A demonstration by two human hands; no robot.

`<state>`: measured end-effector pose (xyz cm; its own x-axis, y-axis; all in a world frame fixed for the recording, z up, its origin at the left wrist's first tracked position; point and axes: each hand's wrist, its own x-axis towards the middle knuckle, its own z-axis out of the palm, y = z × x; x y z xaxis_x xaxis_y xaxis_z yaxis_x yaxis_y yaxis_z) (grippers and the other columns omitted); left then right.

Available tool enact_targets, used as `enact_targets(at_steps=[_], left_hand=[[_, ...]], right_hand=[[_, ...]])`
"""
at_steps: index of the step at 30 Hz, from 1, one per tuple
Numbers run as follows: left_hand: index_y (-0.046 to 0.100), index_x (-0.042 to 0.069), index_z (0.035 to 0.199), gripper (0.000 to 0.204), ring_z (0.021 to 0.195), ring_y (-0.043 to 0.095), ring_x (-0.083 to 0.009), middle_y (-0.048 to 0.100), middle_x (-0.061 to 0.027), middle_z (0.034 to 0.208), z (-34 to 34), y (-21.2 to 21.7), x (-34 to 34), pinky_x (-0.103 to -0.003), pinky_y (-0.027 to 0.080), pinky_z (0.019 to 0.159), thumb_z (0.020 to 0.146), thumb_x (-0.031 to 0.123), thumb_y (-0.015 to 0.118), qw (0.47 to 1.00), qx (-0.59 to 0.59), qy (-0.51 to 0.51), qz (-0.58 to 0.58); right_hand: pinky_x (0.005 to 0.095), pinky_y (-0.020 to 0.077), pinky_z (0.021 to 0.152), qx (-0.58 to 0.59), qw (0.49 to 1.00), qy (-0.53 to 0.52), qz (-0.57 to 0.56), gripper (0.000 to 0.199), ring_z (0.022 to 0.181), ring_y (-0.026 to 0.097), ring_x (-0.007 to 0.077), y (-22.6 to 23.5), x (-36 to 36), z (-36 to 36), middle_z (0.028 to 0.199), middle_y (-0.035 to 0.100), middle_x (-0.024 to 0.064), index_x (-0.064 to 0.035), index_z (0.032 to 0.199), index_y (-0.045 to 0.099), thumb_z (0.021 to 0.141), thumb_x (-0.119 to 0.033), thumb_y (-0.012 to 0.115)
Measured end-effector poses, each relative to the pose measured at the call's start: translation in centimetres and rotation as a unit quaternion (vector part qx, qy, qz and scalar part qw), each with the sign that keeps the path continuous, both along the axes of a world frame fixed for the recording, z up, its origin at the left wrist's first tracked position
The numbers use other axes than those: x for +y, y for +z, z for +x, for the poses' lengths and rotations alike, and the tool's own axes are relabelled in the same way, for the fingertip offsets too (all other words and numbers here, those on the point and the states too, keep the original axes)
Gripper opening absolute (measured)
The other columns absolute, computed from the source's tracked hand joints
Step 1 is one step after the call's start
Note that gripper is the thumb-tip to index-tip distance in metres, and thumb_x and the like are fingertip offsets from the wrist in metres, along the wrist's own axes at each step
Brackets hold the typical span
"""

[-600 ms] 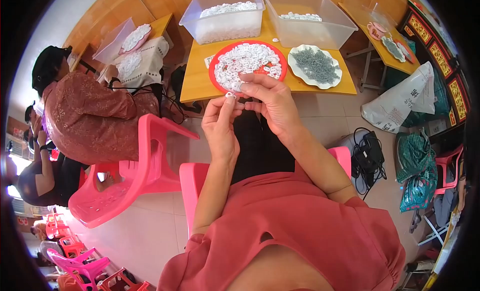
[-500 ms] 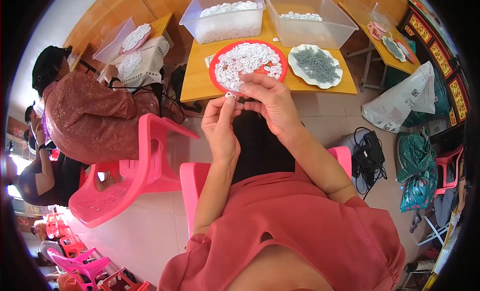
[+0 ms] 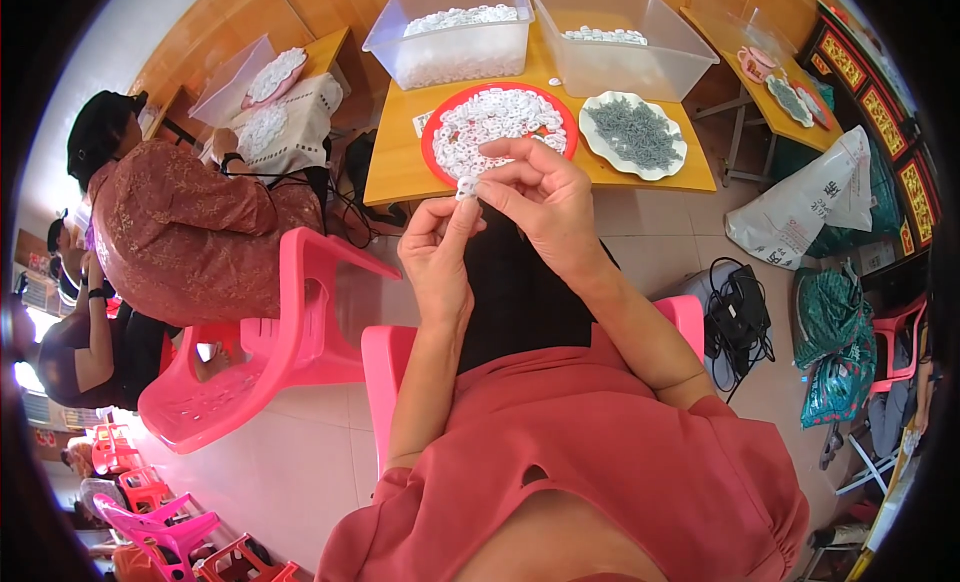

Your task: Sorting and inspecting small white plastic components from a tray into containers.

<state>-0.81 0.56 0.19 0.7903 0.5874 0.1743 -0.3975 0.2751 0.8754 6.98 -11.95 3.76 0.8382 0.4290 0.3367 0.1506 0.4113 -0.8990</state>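
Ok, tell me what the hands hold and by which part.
A small white piece: the left hand pinches its lower edge; the right hand is at its right edge, exact contact unclear.

- The tray [image 3: 428, 145] is on the desk [image 3: 395, 172], with small pieces [image 3: 490, 114] in it.
- Right of the tray: a plate [image 3: 592, 140] with bits [image 3: 632, 132] on it.
- Behind the tray: a left tub [image 3: 450, 67] and a right tub [image 3: 622, 76].
- Just in front of the tray: the left hand [image 3: 438, 254] and right hand [image 3: 546, 202].
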Motion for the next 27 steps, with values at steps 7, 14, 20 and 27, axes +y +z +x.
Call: enact_targets(at_steps=[7, 14, 20, 27], left_hand=[[0.073, -0.002, 0.114, 0.023, 0.105, 0.066, -0.0123, 0.071, -0.0080, 0.118, -0.1, 1.0, 1.2, -0.025, 0.052, 0.091, 0.092, 0.003, 0.078, 0.993, -0.083, -0.066, 0.053], [0.075, 0.001, 0.119, 0.040, 0.129, 0.060, -0.0253, 0.067, -0.0141, 0.132, -0.2, 0.0, 3.1, -0.039, 0.047, 0.108, 0.083, 0.015, 0.085, 0.972, -0.137, -0.129, 0.140], [0.076, 0.001, 0.118, 0.035, 0.133, 0.058, -0.0285, 0.067, -0.0154, 0.134, 0.4, -0.7, 2.3, -0.044, 0.044, 0.113, 0.086, 0.016, 0.084, 0.973, -0.183, -0.087, 0.112], [0.074, -0.001, 0.121, 0.031, 0.131, 0.059, -0.0278, 0.067, -0.0165, 0.134, 0.0, -0.5, 1.6, -0.042, 0.045, 0.113, 0.092, 0.008, 0.077, 0.985, -0.137, -0.105, 0.012]], right_hand=[[0.0250, 0.0563, 0.086, 0.082, 0.991, 0.095, 0.049, 0.023, 0.093, 0.070, 0.0100, 1.3, -0.7, -0.6, 0.097, 0.075, 0.0073, -0.0026, 0.107, 0.057, 0.093, 0.003, 0.074], [0.0233, 0.0551, 0.085, 0.108, 0.975, 0.167, 0.095, 0.026, 0.094, 0.068, 0.0078, 1.9, -0.7, -1.8, 0.095, 0.069, 0.0012, -0.0090, 0.103, 0.055, 0.092, 0.003, 0.075], [0.0220, 0.0515, 0.077, 0.135, 0.976, 0.158, 0.069, 0.016, 0.081, 0.063, 0.0068, 2.1, -0.4, -2.1, 0.092, 0.068, 0.0002, -0.0075, 0.103, 0.061, 0.096, -0.005, 0.075], [0.0222, 0.0434, 0.065, 0.079, 0.976, 0.192, -0.062, 0.022, 0.070, 0.053, 0.0051, 1.6, -0.3, -1.8, 0.083, 0.061, -0.0032, -0.0026, 0.101, 0.073, 0.104, -0.024, 0.067]])
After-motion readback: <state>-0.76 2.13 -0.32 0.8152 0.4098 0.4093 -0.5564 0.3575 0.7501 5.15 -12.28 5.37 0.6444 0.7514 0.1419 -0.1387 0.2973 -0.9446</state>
